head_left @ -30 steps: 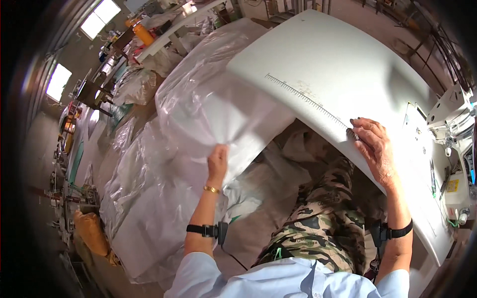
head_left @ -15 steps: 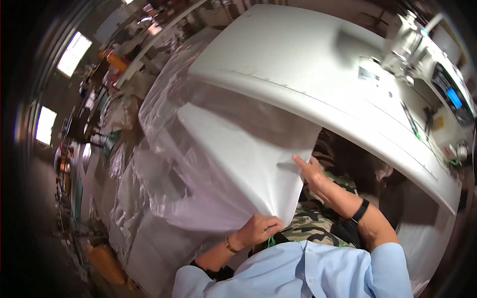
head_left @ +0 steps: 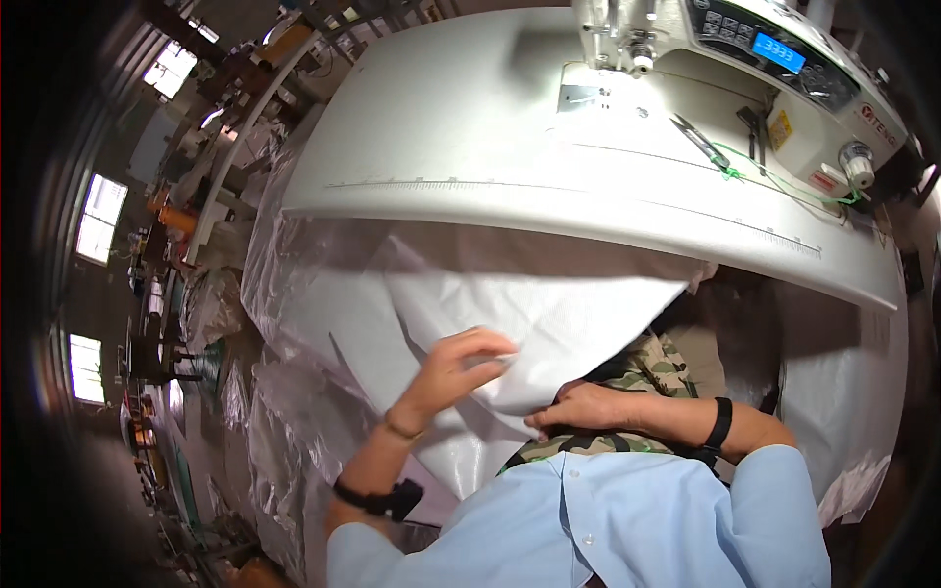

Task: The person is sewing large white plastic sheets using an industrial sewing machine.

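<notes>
A large white plastic-like sheet (head_left: pixel 569 314) lies over my lap and hangs below the front edge of the sewing machine table. Over its middle, my left hand (head_left: pixel 459 367) is curved, with thumb and fingers apart and nothing plainly held between them. My right hand (head_left: pixel 580 407) is closed at the sheet's near edge, close to my waist, its fingertips pinching the material. Folds run through the sheet between the two hands, and its far part goes out of sight beneath the table edge.
The white table (head_left: pixel 412 127) with a printed ruler spans the front. A sewing machine (head_left: pixel 784 78) with a lit screen stands at right, thread snips (head_left: pixel 701 142) and green thread beside it. Crumpled clear plastic (head_left: pixel 284 421) hangs at left.
My left hand has let go of the sheet's near corner and risen over its middle. My right hand has come down and left toward my waist. The view has turned rightward.
</notes>
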{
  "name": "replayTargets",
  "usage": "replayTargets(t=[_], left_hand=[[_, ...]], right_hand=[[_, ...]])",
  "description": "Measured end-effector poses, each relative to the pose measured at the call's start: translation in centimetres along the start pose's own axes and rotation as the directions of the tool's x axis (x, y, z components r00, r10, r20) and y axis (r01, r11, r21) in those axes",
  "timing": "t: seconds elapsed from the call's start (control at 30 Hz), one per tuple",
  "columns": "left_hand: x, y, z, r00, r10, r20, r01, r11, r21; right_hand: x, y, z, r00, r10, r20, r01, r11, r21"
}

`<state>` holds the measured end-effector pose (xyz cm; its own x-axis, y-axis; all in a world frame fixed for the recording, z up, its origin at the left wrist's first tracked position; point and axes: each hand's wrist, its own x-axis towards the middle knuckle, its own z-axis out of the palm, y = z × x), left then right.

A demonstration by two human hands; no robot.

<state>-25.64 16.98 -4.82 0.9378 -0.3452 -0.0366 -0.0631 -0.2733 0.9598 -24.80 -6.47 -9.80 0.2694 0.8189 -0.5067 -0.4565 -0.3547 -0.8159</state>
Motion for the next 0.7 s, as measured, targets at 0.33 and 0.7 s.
replayTargets(t=[0.33,0.7], left_hand=[[5.7,-11.5,10.1,0.955,-0.276,0.112,0.257,0.953,0.162],[4.6,-5.6,10.7,0.927,-0.153,0.342,-0.031,0.878,0.477]], right_hand=[[1.4,9.7,-6.9,0.787,0.188,-0.587,0.128,0.882,0.454],[5.1,14.8,-10.4,0.255,0.268,-0.929,0.372,0.86,0.35]])
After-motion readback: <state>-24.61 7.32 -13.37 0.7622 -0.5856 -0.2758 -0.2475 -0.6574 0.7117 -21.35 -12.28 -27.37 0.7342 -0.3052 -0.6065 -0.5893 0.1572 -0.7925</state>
